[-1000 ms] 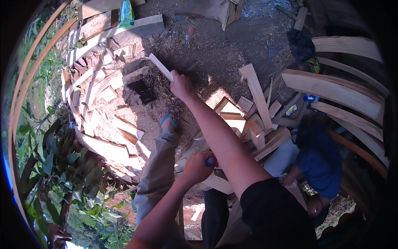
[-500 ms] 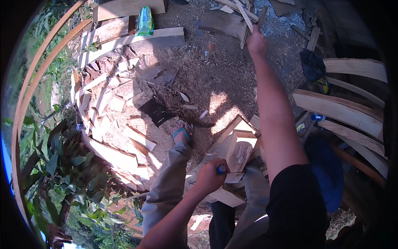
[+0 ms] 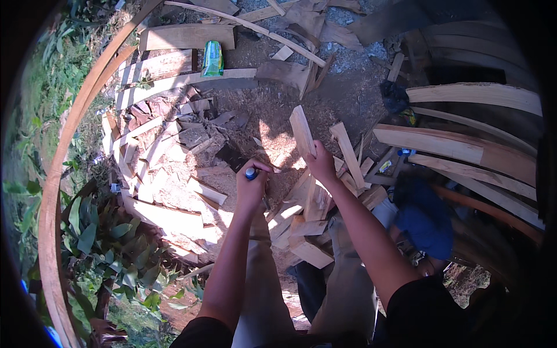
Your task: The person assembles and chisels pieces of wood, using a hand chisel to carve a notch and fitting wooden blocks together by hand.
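My left hand point(image 3: 249, 188) is closed around a tool with a blue, round-ended handle point(image 3: 250, 173); the rest of the tool is mostly hidden by the fingers. Just to its right, my right hand point(image 3: 322, 165) grips the lower end of a short, pale wooden board point(image 3: 301, 132), which tilts up and away. Below the hands, several cut wood blocks point(image 3: 316, 200) are heaped by my legs. Right of the held board, another short plank point(image 3: 348, 152) leans on that heap.
Long planks point(image 3: 441, 142) stretch along the right, beside a dark blue cloth-like shape point(image 3: 426, 223). Offcuts point(image 3: 162, 214) and shavings cover the ground at left. Farther off lie a green packet point(image 3: 213, 58) and a long thin strip point(image 3: 255, 26). Curved-looking poles point(image 3: 58, 174) border the plants.
My right hand has left the far strip, drawn back toward me, and now holds a short board. My left hand has moved forward and left, still gripping the blue-ended tool.
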`<action>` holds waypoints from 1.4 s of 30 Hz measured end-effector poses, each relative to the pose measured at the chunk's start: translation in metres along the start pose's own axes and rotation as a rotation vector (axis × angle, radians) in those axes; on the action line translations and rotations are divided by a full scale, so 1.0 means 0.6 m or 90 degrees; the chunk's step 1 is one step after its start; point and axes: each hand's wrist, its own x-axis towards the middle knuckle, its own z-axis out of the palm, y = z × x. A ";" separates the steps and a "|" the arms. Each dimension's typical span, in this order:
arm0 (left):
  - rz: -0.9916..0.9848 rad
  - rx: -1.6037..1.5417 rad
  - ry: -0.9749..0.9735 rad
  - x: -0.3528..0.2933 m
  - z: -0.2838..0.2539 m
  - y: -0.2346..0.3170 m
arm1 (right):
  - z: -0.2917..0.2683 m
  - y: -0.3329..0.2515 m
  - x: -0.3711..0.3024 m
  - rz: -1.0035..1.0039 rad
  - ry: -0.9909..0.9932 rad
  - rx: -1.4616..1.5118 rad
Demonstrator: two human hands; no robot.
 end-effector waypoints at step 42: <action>-0.059 0.136 0.306 0.047 -0.184 -0.008 | -0.331 -0.089 0.696 0.046 0.218 -0.313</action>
